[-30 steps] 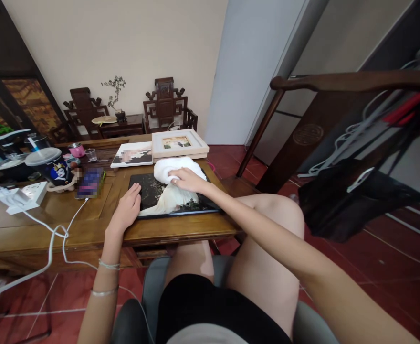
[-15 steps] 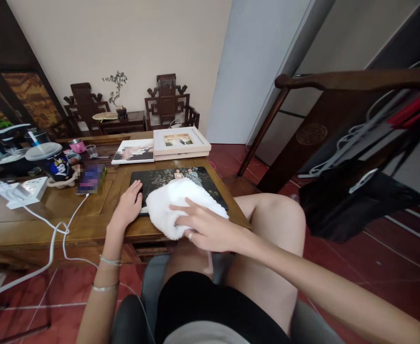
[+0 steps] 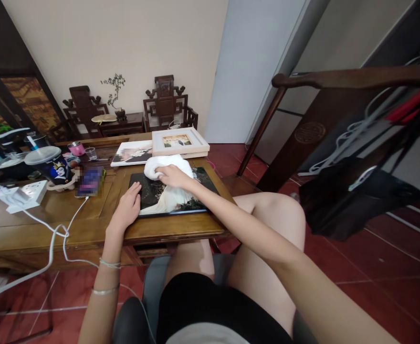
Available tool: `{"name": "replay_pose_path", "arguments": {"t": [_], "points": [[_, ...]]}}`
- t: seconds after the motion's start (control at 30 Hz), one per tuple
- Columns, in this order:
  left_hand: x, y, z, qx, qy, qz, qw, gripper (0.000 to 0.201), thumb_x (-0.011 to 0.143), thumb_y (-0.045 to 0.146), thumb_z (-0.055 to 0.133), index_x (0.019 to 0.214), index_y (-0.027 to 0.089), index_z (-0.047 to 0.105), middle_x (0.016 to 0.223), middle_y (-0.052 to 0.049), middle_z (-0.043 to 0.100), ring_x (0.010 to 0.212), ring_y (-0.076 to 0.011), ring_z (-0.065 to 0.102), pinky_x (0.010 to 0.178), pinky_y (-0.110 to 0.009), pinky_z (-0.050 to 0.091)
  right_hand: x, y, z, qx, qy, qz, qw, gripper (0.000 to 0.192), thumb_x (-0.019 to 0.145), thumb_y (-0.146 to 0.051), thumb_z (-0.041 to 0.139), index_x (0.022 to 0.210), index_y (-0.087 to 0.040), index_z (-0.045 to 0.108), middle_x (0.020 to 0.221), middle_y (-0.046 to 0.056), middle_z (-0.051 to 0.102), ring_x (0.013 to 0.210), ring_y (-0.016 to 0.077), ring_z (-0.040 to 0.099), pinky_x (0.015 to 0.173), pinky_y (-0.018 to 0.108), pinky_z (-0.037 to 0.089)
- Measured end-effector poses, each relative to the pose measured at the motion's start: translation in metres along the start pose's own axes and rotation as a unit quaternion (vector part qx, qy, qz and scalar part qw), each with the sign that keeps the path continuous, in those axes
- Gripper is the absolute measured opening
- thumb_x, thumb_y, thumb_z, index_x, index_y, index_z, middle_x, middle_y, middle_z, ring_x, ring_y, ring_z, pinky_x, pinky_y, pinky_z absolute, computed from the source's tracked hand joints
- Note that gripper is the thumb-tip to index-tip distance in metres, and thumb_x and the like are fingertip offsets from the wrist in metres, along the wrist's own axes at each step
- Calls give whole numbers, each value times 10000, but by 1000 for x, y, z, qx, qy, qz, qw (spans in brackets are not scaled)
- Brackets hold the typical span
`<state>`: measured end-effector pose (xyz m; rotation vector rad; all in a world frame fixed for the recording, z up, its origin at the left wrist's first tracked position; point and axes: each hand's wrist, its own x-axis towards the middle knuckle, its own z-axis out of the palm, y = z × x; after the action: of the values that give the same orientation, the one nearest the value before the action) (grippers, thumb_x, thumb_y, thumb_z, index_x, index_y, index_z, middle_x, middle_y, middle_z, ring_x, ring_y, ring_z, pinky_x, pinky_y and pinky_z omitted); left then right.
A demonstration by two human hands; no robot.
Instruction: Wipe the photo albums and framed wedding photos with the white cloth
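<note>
A dark photo panel [image 3: 152, 195] lies flat on the wooden table [image 3: 170, 227], its picture showing a long pale dress. My left hand [image 3: 127, 204] rests on the panel's left edge with the fingers stretched out. Bunched under my right hand [image 3: 174, 176] is a white fluffy cloth [image 3: 170, 163], pressed against the panel's far edge. The fingers of that hand are curled onto the cloth, which covers the upper part of the picture.
Behind the panel are a white-edged photo print [image 3: 133, 153] and a pale picture frame [image 3: 181, 142]. To the left lie a phone [image 3: 90, 181] on a white cable, a power strip [image 3: 27, 196] and a lidded cup [image 3: 52, 165]. A wooden chair [image 3: 310, 131] stands right.
My right hand has pushed the cloth from the panel's near edge to its far edge, uncovering the lower part of the picture. My left hand has stayed in place.
</note>
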<state>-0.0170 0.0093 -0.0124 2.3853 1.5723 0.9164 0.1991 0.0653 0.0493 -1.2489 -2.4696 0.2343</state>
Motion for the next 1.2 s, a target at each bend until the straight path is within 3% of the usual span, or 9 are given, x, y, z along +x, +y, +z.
{"name": "replay_pose_path", "arguments": {"t": [0.13, 0.33, 0.43, 0.5, 0.67, 0.77, 0.87, 1.03, 1.2], "points": [[0, 2, -1, -7, -1, 0, 1000, 505, 940, 271, 315, 1336, 85, 567, 1472, -145, 502, 1408, -246, 419, 1202, -445, 296, -11, -23, 4, -39, -15, -7, 999, 331, 877, -144, 421, 1086, -141, 677, 1066, 140, 718, 999, 273, 627, 896, 350, 391], [0, 6, -3, -2, -18, 1, 1000, 520, 937, 252, 299, 1370, 83, 533, 1490, -138, 481, 1426, -235, 389, 1207, -437, 287, -92, -49, -1, 18, -23, -128, 991, 290, 836, -106, 421, 988, -151, 664, 1113, 154, 687, 1153, 309, 586, 1035, 498, 331], [-1, 6, -2, 9, -22, -14, 1000, 528, 935, 256, 307, 1352, 28, 536, 1491, -179, 466, 1427, -251, 387, 1210, -440, 277, -126, -47, -12, 61, -34, -137, 988, 257, 784, -76, 438, 855, -188, 658, 1084, 124, 703, 1209, 294, 561, 1074, 487, 327], [-1, 6, -1, 11, -20, -15, 1000, 523, 936, 263, 318, 1347, 30, 542, 1491, -179, 467, 1429, -252, 383, 1210, -441, 275, -137, -36, -19, 74, -33, -109, 991, 240, 762, -70, 447, 776, -216, 637, 973, 73, 720, 1110, 267, 610, 1086, 466, 338], [-2, 5, 0, 4, -16, -13, 1000, 508, 938, 284, 334, 1354, 83, 546, 1493, -147, 477, 1432, -243, 379, 1212, -438, 271, -122, 6, -21, 50, -4, -13, 999, 231, 798, -99, 436, 764, -224, 628, 604, -20, 597, 698, 209, 614, 1074, 456, 346], [-2, 8, -1, -7, -12, -24, 1000, 531, 953, 322, 322, 1359, 55, 536, 1490, -175, 471, 1432, -250, 378, 1212, -432, 263, -95, 12, -13, 21, 20, 43, 999, 243, 825, -130, 428, 847, -197, 660, 717, 29, 668, 778, 234, 635, 1027, 431, 363], [-3, 15, -6, -41, 12, -31, 999, 559, 979, 421, 317, 1398, 103, 505, 1498, -145, 469, 1429, -240, 385, 1210, -436, 261, -69, -5, -1, -1, 27, 71, 997, 297, 852, -148, 417, 980, -177, 684, 968, 107, 720, 1018, 285, 633, 1000, 436, 365], [-4, 24, -15, -87, 72, -15, 993, 626, 1005, 511, 249, 1462, 122, 428, 1537, -124, 417, 1453, -219, 339, 1214, -421, 238, -57, -48, 13, 21, -13, -84, 996, 324, 846, -110, 440, 1073, -174, 662, 1201, 147, 674, 1284, 284, 513, 1101, 516, 263], [-4, 27, -16, -79, 73, -22, 994, 685, 1008, 524, 187, 1475, 69, 394, 1547, -155, 390, 1471, -217, 296, 1219, -384, 219, -87, -59, 0, 92, -63, -164, 980, 250, 789, -69, 467, 878, -205, 657, 1077, 81, 721, 1241, 266, 551, 1131, 496, 271]]}}
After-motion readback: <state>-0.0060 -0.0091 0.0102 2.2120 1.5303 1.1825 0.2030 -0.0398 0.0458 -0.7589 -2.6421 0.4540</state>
